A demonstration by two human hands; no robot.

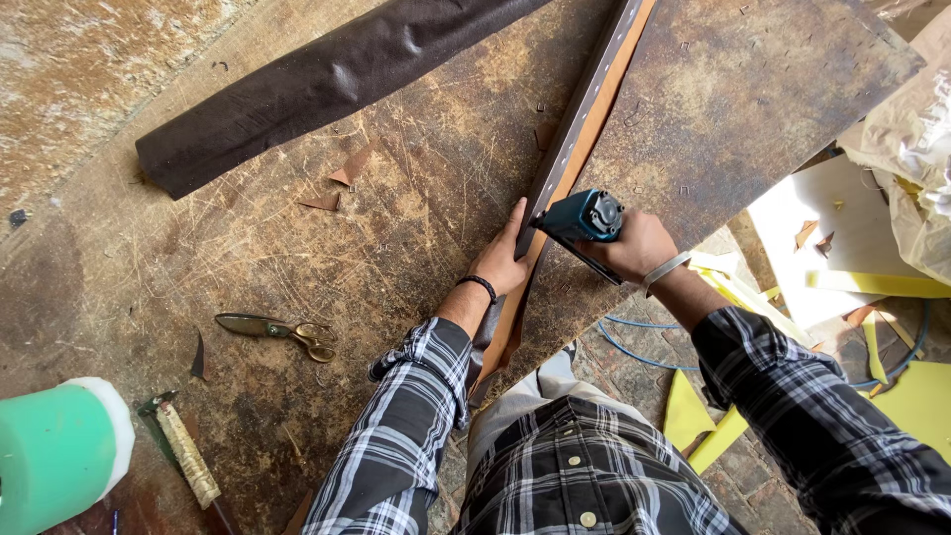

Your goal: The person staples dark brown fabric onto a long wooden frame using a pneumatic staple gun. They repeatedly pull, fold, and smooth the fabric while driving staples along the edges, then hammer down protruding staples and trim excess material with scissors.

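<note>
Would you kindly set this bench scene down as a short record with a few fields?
Left hand: left hand pressed flat on the dark covering of a long strip
Right hand: right hand gripping a teal staple gun, its nose on the strip
Strip: lies diagonally across the worn workbench, brown wood edge showing
Other items: scissors, dark fabric roll, green foam roll, wrapped-handle tool
Floor: yellow offcuts, blue hose
</note>
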